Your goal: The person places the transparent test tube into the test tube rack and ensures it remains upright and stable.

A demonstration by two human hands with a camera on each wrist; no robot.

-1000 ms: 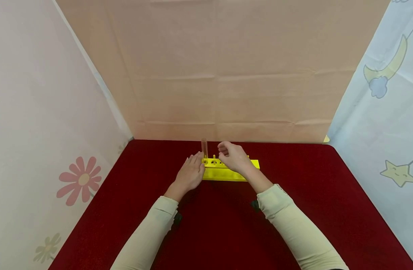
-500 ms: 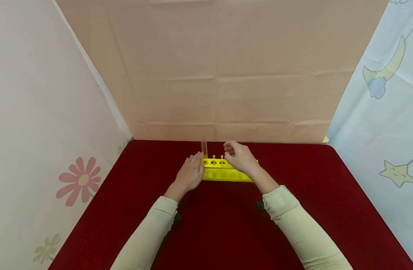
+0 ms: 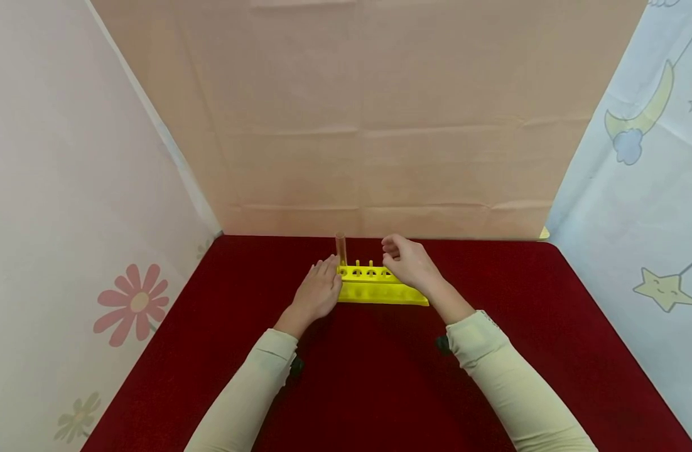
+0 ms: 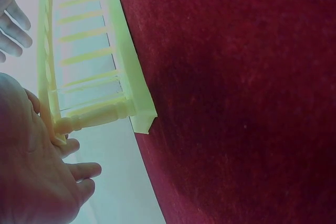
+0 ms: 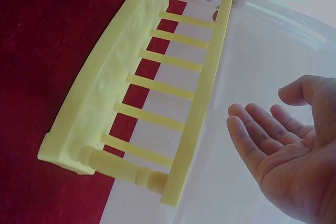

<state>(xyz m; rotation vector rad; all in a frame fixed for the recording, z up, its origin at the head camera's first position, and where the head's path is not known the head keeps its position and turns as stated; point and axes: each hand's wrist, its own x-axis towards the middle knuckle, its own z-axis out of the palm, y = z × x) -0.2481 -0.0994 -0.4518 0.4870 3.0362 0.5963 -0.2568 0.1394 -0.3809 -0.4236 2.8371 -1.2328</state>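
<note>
A yellow test tube rack point(image 3: 380, 292) stands on the red tabletop, with a row of holes along its upper plate. One clear test tube point(image 3: 341, 248) stands upright in its leftmost hole. My left hand point(image 3: 316, 290) rests against the rack's left end, its fingers fairly straight; the left wrist view shows the fingers point(image 4: 84, 170) beside the end of the upper plate. Over the rack's right part hovers my right hand point(image 3: 410, 263), hiding some holes from the head view. In the right wrist view its fingers point(image 5: 262, 129) are loosely curved, apart from the rack, holding nothing.
The red table point(image 3: 357, 389) runs back to a beige backdrop point(image 3: 346, 125). Printed cloths, one with flowers point(image 3: 139, 302) and one with a star point(image 3: 665, 289), flank the table on the left and right. Thin pegs point(image 3: 371, 263) stick up behind the holes.
My right hand has moved to the right along the rack, uncovering more holes and pegs. My left hand and the test tube stay in place.
</note>
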